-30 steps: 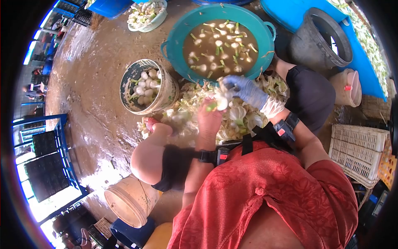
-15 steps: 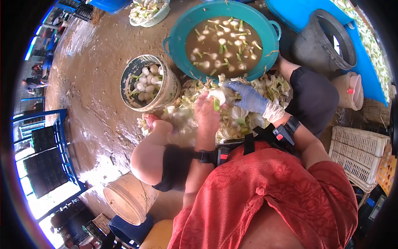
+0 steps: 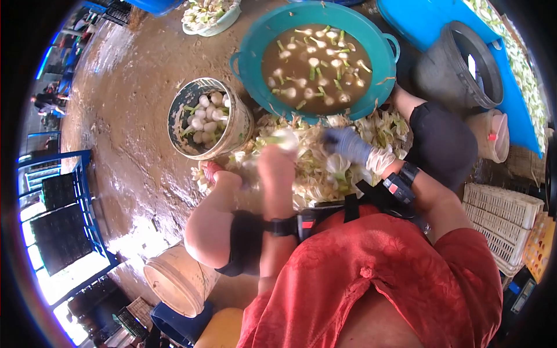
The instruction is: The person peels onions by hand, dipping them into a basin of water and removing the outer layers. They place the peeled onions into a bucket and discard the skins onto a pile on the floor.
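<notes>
Bulb [image 3: 286, 140], one, white and rounded, with a green stem: on the near side of the teal tub, held in the left hand [image 3: 278, 163], grip closed on it, both motion-blurred. Right hand [image 3: 346, 145], in a blue glove with a pale cuff: near the tub's near rim, well apart from the bulb; fingers blurred, so whether the grip is open or closed cannot be told. Teal tub [image 3: 380, 55]: smooth, round, two loop handles, murky brown water, pale bulbs with cut green stems afloat. Peel heap [image 3: 339, 171]: papery, layered, cream to green, directly on the tub's near side; both hands and the left forearm hide parts of it. Bucket [image 3: 239, 130]: round, stained, part-filled with white bulbs, left of the tub. Bowl [image 3: 225, 23]: pale, heaped with peelings, beyond the tub to its left. Dark bucket [image 3: 430, 69]: tilted, right of the tub. Crates [image 3: 502, 223]: white, slatted, on the tub's near right. Floor [image 3: 130, 110]: brown, wet, glossy, left of the tub. Changed from the earlier frames: the bulb, formerly beside the glove, is now farther left, its stem pointing left.
</notes>
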Tool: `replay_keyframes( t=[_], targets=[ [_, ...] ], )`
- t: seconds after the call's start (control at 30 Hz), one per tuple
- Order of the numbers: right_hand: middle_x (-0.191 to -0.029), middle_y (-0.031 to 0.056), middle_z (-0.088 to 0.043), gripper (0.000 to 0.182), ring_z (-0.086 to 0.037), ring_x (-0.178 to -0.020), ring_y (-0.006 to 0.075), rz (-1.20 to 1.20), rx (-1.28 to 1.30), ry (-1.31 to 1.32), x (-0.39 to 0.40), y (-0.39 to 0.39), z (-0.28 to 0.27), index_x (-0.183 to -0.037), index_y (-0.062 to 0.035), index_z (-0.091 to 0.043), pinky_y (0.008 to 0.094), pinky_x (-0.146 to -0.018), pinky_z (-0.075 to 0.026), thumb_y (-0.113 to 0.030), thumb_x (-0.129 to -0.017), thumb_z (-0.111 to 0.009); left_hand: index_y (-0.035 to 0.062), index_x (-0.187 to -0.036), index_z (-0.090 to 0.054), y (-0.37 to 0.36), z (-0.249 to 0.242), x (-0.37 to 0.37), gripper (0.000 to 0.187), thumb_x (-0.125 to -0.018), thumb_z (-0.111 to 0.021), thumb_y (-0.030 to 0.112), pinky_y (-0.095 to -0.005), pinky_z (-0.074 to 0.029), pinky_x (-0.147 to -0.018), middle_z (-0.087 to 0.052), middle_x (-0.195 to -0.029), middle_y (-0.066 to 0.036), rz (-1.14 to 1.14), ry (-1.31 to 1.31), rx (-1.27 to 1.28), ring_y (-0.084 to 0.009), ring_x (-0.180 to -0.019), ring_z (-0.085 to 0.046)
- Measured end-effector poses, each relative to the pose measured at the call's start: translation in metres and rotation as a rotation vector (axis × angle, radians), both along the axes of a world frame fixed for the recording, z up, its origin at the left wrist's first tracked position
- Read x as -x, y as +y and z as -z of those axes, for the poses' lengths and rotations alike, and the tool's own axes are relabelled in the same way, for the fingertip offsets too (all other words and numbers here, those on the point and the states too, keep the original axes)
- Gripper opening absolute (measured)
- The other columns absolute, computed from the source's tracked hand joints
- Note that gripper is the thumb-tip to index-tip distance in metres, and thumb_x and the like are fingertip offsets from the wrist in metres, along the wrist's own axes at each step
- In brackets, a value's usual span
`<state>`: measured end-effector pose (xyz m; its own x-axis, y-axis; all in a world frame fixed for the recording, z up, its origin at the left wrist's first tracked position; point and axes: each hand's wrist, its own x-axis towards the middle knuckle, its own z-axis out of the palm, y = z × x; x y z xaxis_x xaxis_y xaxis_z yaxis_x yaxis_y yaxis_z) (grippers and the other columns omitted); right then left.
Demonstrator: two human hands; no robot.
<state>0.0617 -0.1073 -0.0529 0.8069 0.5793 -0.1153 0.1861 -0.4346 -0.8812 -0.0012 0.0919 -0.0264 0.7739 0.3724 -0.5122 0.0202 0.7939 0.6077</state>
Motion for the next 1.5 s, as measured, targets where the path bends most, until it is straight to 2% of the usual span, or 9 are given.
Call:
replay_keyframes(
  t=[0.07, 0.13, 0.37, 0.57, 0.7, 0.77, 1.03, 1.37, 1.5],
  targets=[
    [-0.077, 0.0140, -0.064, 0.008, -0.063, -0.078, 0.0298, -0.232, -0.118, -0.104, 0.010, 0.000, 0.031, -0.074, -0.0072, -0.065, 0.0376, -0.071, -0.049, -0.014, -0.074, -0.061, -0.0030, -0.113, -0.041, 0.032, -0.030, -0.013, 0.044, -0.089, -0.053, 0.032, -0.0359, -0.050, -0.081, -0.054, -0.104, -0.014, -0.094, -0.356, 0.140, -0.0236, -0.090, -0.057],
    [-0.081, 0.0142, -0.065, 0.015, -0.063, -0.078, 0.0301, -1.047, 0.843, -0.126, 0.006, 0.004, 0.020, -0.079, -0.0081, -0.068, 0.0400, -0.071, -0.049, -0.019, -0.075, -0.059, -0.0024, -0.112, -0.041, 0.038, -0.058, -0.021, 0.043, -0.090, -0.051, 0.033, -0.0393, -0.048, -0.086, -0.055, -0.104, -0.014, -0.312, -0.223, 0.204, -0.0234, -0.093, -0.056],
    [-0.077, 0.0202, -0.062, 0.027, -0.060, -0.069, 0.0383, -0.302, 0.461, -0.227, -0.121, 0.074, -0.011, -0.081, -0.0061, -0.063, 0.0472, -0.061, -0.046, -0.032, -0.077, -0.056, 0.0055, -0.071, -0.052, 0.011, 0.021, -0.017, 0.019, -0.087, -0.050, 0.014, -0.0306, -0.045, -0.068, -0.057, -0.073, -0.009, -0.093, -0.019, 0.091, -0.0183, -0.071, -0.054],
    [-0.110, 0.0211, -0.057, 0.046, -0.055, -0.101, 0.0375, -0.064, 0.554, -0.193, -0.206, 0.140, 0.101, -0.108, -0.0033, -0.058, 0.0424, -0.085, -0.045, -0.038, -0.078, -0.061, 0.0053, -0.102, -0.054, 0.014, 0.015, -0.027, 0.017, -0.090, -0.052, 0.017, -0.0288, -0.048, -0.073, -0.062, -0.093, -0.005, 0.054, 0.107, 0.050, -0.0156, -0.083, -0.060],
    [-0.107, 0.0196, -0.060, 0.034, -0.058, -0.099, 0.0342, -0.221, 0.953, -0.802, -0.196, 0.134, 0.252, -0.111, -0.0065, -0.059, 0.0407, -0.084, -0.046, -0.030, -0.088, -0.048, 0.0086, -0.098, -0.054, 0.015, 0.020, -0.026, 0.013, -0.090, -0.055, 0.018, -0.0242, -0.049, -0.067, -0.063, -0.090, -0.003, 0.088, 0.096, 0.089, -0.0127, -0.078, -0.061],
    [-0.095, 0.0174, -0.064, 0.033, -0.062, -0.089, 0.0326, -0.876, 0.759, -0.642, -0.210, 0.119, 0.261, -0.106, -0.0082, -0.062, 0.0387, -0.078, -0.048, -0.032, -0.087, -0.050, 0.0081, -0.101, -0.054, 0.013, 0.026, -0.024, 0.016, -0.089, -0.056, 0.019, -0.0247, -0.048, -0.069, -0.063, -0.093, -0.004, 0.103, 0.103, 0.077, -0.0125, -0.081, -0.060],
    [-0.078, 0.0132, -0.063, 0.020, -0.056, -0.068, 0.0189, -0.251, 0.039, 0.143, -0.115, 0.086, 0.014, -0.090, -0.0009, -0.061, 0.0334, -0.066, -0.045, -0.020, -0.086, -0.057, 0.0087, -0.138, -0.031, -0.008, 0.036, -0.026, 0.065, -0.083, -0.065, 0.018, -0.0395, -0.034, -0.101, -0.036, -0.138, -0.017, 0.337, 0.068, -0.653, -0.0287, -0.129, -0.032],
    [-0.082, 0.0061, -0.063, 0.025, -0.052, -0.074, 0.0106, -0.145, -0.326, -0.029, -0.052, 0.065, -0.017, -0.099, 0.0020, -0.059, 0.0293, -0.069, -0.045, -0.020, -0.093, -0.048, 0.0033, -0.123, -0.049, -0.024, 0.005, -0.016, 0.037, -0.092, -0.053, 0.023, -0.0217, -0.046, -0.068, -0.061, -0.093, -0.003, 0.162, -0.112, -0.617, -0.0088, -0.079, -0.057],
    [-0.080, 0.0151, -0.063, 0.018, -0.059, -0.071, 0.0272, -0.107, -0.152, -0.203, -0.024, 0.066, -0.078, -0.091, 0.0003, -0.061, 0.0355, -0.066, -0.047, -0.016, -0.086, -0.055, 0.0037, -0.121, -0.051, -0.028, 0.002, -0.003, 0.036, -0.091, -0.054, 0.024, -0.0250, -0.050, -0.064, -0.061, -0.091, -0.003, 0.132, -0.100, -0.354, -0.0108, -0.076, -0.059]
  ],
)
